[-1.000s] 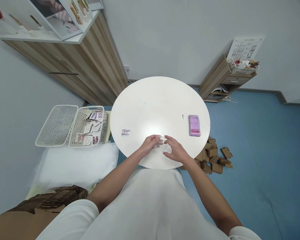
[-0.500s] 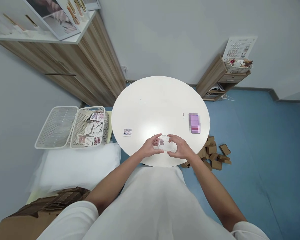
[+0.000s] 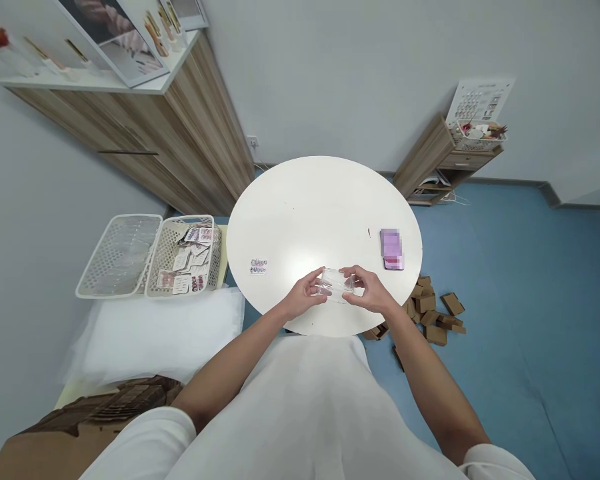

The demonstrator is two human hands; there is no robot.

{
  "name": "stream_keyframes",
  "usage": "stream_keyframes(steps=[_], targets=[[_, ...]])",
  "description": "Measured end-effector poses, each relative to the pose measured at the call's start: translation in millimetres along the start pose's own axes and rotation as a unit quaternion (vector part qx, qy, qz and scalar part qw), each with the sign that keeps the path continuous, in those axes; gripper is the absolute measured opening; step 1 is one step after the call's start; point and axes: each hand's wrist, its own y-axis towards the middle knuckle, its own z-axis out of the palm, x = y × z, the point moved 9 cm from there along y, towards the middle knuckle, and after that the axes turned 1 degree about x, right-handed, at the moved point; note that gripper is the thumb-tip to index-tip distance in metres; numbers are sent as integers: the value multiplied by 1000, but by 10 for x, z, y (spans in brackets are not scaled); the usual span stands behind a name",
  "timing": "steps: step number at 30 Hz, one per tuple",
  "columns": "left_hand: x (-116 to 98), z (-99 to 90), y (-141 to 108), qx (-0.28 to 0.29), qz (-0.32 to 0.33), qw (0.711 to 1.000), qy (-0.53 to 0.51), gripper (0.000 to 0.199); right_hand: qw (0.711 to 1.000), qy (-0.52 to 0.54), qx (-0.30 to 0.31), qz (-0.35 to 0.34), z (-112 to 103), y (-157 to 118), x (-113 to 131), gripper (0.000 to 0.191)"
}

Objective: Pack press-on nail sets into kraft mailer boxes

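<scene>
Between my two hands is a clear plastic box [image 3: 336, 283], held over the near part of the round white table [image 3: 310, 200]. My left hand [image 3: 304, 293] grips its left end, thumb below and fingers above. At the right end, my right hand [image 3: 369, 291] pinches it with thumb and fingers. Glare on the plastic hides whether anything is inside. A small card of press-on nails [image 3: 259, 267] lies on the table to the left of my hands. Over to the right lies a purple, blurred-out object [image 3: 392, 249].
Left of the table stand a white basket [image 3: 153, 277] of nail cards and another basket [image 3: 87, 283] with clear plastic pieces. Small brown cardboard boxes [image 3: 436, 335] lie on the floor at right. A wooden cabinet [image 3: 200, 127] stands behind left, a small shelf unit [image 3: 425, 150] behind right.
My right hand has shifted slightly right, and the clear box looks wider between my hands, its right end now showing. The whole view has moved a little.
</scene>
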Motion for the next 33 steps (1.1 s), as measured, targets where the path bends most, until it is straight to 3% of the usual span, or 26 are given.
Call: stream_keyframes(steps=[4,7,10,13,16,20,24,28,33], targets=[[143,-164,-54,-44,-33,998,30,66,999,38,-3,17,35,22,-114,29],[219,-193,-98,-53,-31,997,45,59,993,82,-60,60,37,64,-321,30],[276,-174,-137,-54,-26,998,38,60,974,146,-129,111,80,112,-555,39],[343,-175,-170,-59,-26,997,35,60,951,223,-140,165,261,133,-746,44],[453,-241,-183,-89,-36,995,40,59,927,271,-168,197,410,44,-880,47],[682,-350,-152,-140,-66,987,40,60,916,240,-230,223,509,-227,-1069,50],[947,-415,-81,-178,-93,978,55,61,917,212,-203,269,679,-422,-1309,52],[1158,-478,-18,-221,-109,962,119,54,921,196,-180,285,758,-450,-1475,54],[1228,-467,55,-245,-125,941,199,48,920,172,-171,308,797,-413,-1642,55]])
